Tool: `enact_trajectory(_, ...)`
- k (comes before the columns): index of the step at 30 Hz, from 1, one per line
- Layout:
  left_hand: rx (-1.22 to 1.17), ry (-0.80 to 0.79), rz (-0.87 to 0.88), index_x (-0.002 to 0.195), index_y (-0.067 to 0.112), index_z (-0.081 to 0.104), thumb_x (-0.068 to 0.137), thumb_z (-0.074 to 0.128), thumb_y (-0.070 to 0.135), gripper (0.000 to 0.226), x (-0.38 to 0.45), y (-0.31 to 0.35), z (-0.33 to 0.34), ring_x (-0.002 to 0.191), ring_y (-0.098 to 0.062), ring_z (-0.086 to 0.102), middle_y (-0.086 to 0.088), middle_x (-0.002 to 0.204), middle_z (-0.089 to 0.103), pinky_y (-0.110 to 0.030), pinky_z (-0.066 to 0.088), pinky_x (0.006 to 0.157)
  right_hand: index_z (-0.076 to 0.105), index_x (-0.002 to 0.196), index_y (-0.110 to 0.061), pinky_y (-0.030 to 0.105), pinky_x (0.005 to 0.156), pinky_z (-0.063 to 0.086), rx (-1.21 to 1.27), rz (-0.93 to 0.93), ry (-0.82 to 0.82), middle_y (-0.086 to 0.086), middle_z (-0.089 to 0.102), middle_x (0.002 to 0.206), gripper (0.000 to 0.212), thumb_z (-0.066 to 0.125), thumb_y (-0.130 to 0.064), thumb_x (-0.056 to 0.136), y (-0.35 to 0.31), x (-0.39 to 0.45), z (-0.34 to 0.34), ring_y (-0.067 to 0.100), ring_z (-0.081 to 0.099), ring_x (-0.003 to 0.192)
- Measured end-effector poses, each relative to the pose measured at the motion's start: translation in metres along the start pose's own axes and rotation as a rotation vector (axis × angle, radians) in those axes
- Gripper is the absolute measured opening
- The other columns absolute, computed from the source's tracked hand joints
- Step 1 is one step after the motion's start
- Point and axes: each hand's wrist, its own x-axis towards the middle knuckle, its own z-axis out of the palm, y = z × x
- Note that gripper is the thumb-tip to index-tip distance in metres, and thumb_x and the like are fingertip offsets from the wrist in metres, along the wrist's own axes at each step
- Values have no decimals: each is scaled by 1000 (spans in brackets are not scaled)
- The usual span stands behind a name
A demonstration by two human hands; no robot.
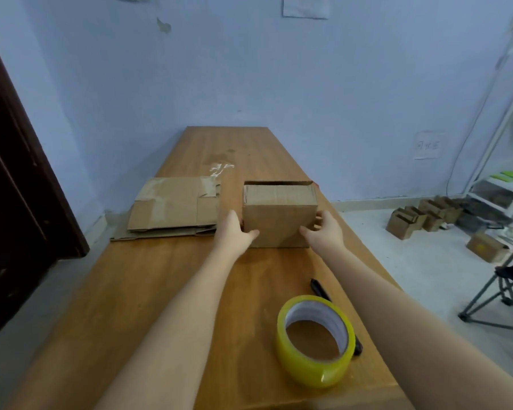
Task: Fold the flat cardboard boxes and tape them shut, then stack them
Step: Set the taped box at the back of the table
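1. Long wooden table [166, 291] runs from the bottom of the frame up to the centre, ending against a pale blue wall [279, 78].
2. Folded cardboard box [280, 214] stands upright at mid-frame, just right of centre, on the table. Its top looks open along the far edge (a dark gap shows there).
3. Left hand [234, 232] is set against the box's left side, thumb lying across the near face at the lower left corner, fingers straight along the side wall. It grips the box.
4. Right hand [325, 229] mirrors it on the right side: thumb on the near face at the lower right, fingers curled around the right edge. Also gripping.
5. Stack of flat cardboard boxes [172, 207] lies left of the folded one, centre-left of the frame, close beside the left hand but apart from it.
6. Roll of yellow tape [316, 340] lies flat in the lower right of the frame, between the two forearms.
7. Black marker [320, 288] lies just behind the tape, partly hidden by it and by the right forearm.
8. More small cardboard boxes [421, 217] sit on the floor at right-centre, near a white shelf unit [504, 184].
9. Dark door [15, 184] fills the left edge; a folding chair [504, 294] shows at the right edge.
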Motion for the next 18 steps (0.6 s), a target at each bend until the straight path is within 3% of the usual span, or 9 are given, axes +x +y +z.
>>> enact_trajectory(3,104,65,25,109,7,42,88,65,27,37,7,7,10,98,-27,58,-12,110,58,-33,49,76,44,134,-13,31,89,44,-10,11,49,6,52,136,46,62,-14,91,-1,9,6,25,52,121)
enact_trajectory(7,169,140,9,124,5,39,91,61,26,45,17,13,24,103,-29,61,-14,116,59,-35,52,79,45,130,-14,27,81,41,-32,7,100,6,54,132,42,61,-13,92,-1,24,12,24,54,117)
enact_trajectory(13,191,187,-5,134,5,33,93,59,18,50,45,11,36,108,-29,59,-14,120,58,-35,50,78,49,128,-16,32,89,47,10,-13,118,5,58,126,40,63,-14,91,3,44,21,23,56,114)
enact_trajectory(18,225,221,15,135,6,33,93,59,16,51,73,11,43,105,-27,60,-12,115,61,-31,47,72,52,125,-16,30,87,45,51,-17,112,4,60,126,37,63,-13,91,4,75,30,22,57,113)
